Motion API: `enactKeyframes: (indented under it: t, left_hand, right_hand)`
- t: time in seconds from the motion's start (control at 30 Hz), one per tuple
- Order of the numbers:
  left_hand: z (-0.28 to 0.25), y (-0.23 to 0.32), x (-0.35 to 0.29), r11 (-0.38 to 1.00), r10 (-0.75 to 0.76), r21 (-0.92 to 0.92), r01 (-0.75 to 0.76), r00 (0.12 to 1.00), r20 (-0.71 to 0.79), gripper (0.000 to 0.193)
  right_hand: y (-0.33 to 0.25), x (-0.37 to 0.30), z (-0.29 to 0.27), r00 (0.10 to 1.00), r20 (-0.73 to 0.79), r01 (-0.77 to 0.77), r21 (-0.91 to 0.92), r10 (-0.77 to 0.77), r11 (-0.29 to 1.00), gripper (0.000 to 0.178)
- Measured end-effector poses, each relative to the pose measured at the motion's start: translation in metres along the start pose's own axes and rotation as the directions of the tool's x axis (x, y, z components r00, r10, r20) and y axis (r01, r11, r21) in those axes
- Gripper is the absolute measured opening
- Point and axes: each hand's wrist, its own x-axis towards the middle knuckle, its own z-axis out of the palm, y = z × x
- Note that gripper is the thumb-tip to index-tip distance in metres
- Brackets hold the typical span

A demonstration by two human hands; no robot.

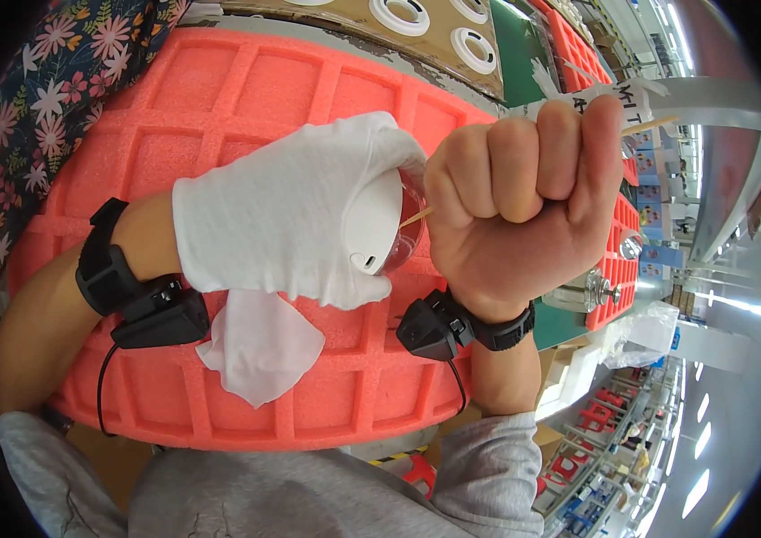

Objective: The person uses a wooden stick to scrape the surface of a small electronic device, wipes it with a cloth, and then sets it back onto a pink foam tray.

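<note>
My left hand (295,211), in a white cloth glove, is closed around a round white device (375,220) with a small oval port and a clear, reddish-looking dome on its right side. My bare right hand (524,179) is curled into a fist around a thin wooden stick (418,217). One end of the stick points at the clear part of the device; whether it touches I cannot tell. The other end sticks out beyond the fist to the upper right. Below my left hand, a white cloth (265,348) lies on the red foam tray (331,408).
White ring-shaped parts (400,14) sit on a brown cardboard sheet (344,16) at the far side. A glass bottle with a metal pump top (588,291) stands right of my right wrist. Floral fabric (48,108) hangs at the upper left.
</note>
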Motion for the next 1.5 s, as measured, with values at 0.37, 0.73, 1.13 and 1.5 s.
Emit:
enactKeyframes:
  t: [0.37,0.73,1.13,1.5]
  left_hand:
    - [-0.007,0.004,0.001,0.975,-0.026,0.223,-0.019,0.98,0.196,0.076]
    - [0.001,0.001,-0.001,0.998,-0.069,0.009,0.069,0.997,0.032,0.077]
    - [0.001,0.0,-0.002,0.996,-0.078,-0.035,0.079,0.997,0.028,0.079]
    - [0.003,-0.001,-0.004,0.999,-0.041,0.025,0.04,0.999,0.022,0.078]
  right_hand:
    - [-0.002,-0.004,-0.002,0.993,-0.012,-0.114,-0.073,0.113,0.991,0.051]
    - [-0.002,0.002,-0.009,0.996,0.0,-0.086,0.025,0.086,0.996,0.051]
    - [-0.002,-0.003,-0.007,0.996,0.051,-0.078,-0.013,0.079,0.997,0.051]
    - [-0.006,-0.001,-0.008,0.995,0.026,-0.094,-0.067,0.096,0.993,0.051]
